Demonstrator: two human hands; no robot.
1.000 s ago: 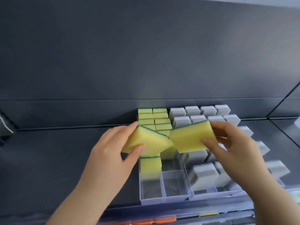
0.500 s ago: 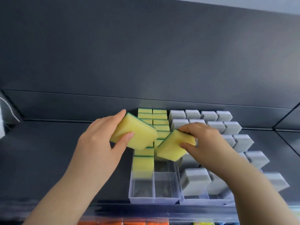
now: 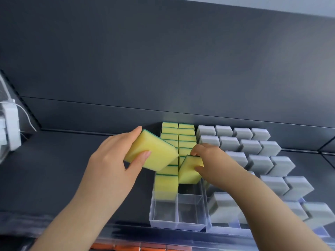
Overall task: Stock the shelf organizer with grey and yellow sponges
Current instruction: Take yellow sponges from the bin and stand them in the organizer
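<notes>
A clear plastic shelf organizer [image 3: 178, 225] sits on a dark shelf, with two lanes of upright yellow sponges [image 3: 178, 136] at its back. My left hand [image 3: 112, 160] grips a yellow sponge with a green edge [image 3: 152, 151], tilted, above and left of the left lane. My right hand [image 3: 212, 160] holds a second yellow sponge [image 3: 189, 170] upright, its lower edge down in the right lane, just ahead of the stocked row. Grey sponges [image 3: 253, 151] fill the lanes on the right. The front compartments of both yellow lanes hold nothing.
The dark shelf back wall [image 3: 163, 69] rises right behind the organizer. A white device with a cable [image 3: 10, 127] hangs at the far left. Orange items [image 3: 130, 248] show on the shelf below. Bare dark shelf surface [image 3: 63, 169] lies left of the organizer.
My right hand has lowered its yellow sponge from above the lanes into the right yellow lane. My left hand has lifted its sponge up and to the left.
</notes>
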